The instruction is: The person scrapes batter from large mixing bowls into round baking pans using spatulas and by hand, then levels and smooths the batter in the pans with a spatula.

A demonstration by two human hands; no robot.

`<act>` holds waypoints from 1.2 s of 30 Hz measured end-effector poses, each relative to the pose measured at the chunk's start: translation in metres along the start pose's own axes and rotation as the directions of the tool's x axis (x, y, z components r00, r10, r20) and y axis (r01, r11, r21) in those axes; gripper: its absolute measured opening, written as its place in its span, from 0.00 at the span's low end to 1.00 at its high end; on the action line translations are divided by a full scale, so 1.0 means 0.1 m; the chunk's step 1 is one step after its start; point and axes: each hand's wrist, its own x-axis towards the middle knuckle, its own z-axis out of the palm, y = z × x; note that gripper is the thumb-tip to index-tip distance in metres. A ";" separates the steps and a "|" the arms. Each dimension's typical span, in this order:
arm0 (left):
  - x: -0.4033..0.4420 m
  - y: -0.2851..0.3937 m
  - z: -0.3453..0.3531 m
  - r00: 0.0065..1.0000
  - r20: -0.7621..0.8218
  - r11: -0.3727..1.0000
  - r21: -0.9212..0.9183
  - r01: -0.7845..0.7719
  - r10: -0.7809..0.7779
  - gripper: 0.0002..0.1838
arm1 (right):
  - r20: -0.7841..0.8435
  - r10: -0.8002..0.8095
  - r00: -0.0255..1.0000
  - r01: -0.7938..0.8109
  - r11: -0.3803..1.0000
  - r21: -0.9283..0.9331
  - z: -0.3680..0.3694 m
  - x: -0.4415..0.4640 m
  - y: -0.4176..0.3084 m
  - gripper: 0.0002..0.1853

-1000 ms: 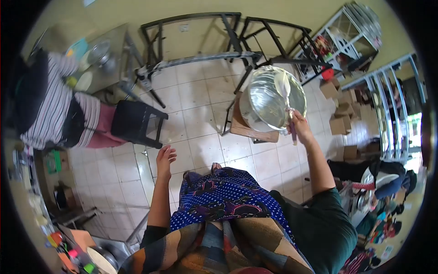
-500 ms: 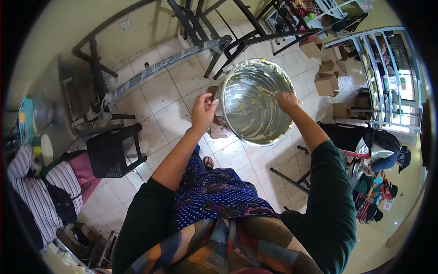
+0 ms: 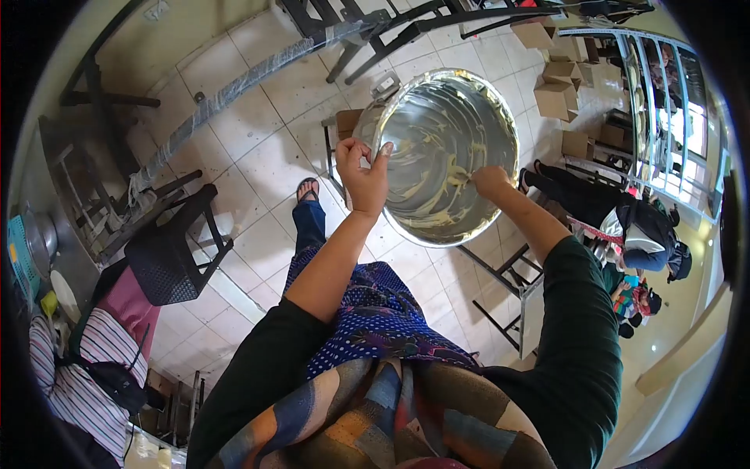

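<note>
A large metal mixing bowl (image 3: 437,117), smeared inside with pale yellow cream, stands tilted so that I look into it. My left hand (image 3: 364,176) pinches its near-left rim, thumb on the inner side and fingers curled outside. Inside the bowl, towards its right wall, my right hand (image 3: 492,184) is closed in a fist. A cream-coloured streak or tip shows just left of that fist, and I cannot make out whether it is a tool or cream. Thicker cream clings along the rim.
A black stool (image 3: 168,254) stands to the left, beside a person in a striped top (image 3: 101,352). Metal frames, one with a plastic-wrapped bar (image 3: 234,94), cross the back. Cardboard boxes (image 3: 556,102) and a shelf rack are at right, with other people (image 3: 644,234) nearby.
My left hand has come onto the bowl's rim from beside it. The right fist stays in the bowl. A sandalled foot has stepped out to the left, and the whole view has shifted.
</note>
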 end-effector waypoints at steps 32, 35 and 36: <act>0.05 0.32 0.19 0.913 0.355 0.979 -0.031 -0.203 0.200 0.09 | -0.223 0.049 0.974 0.126 0.700 0.703 -0.20 -0.33 0.38 0.10; -0.18 0.51 0.25 0.845 0.464 0.947 0.038 -0.319 0.266 0.11 | -0.253 0.120 0.960 0.073 0.766 0.639 0.23 -0.64 0.18 0.10; -0.23 0.51 0.28 0.835 0.480 0.946 0.029 -0.322 0.270 0.11 | -0.213 0.136 0.968 0.023 0.791 0.611 0.40 -0.70 0.10 0.11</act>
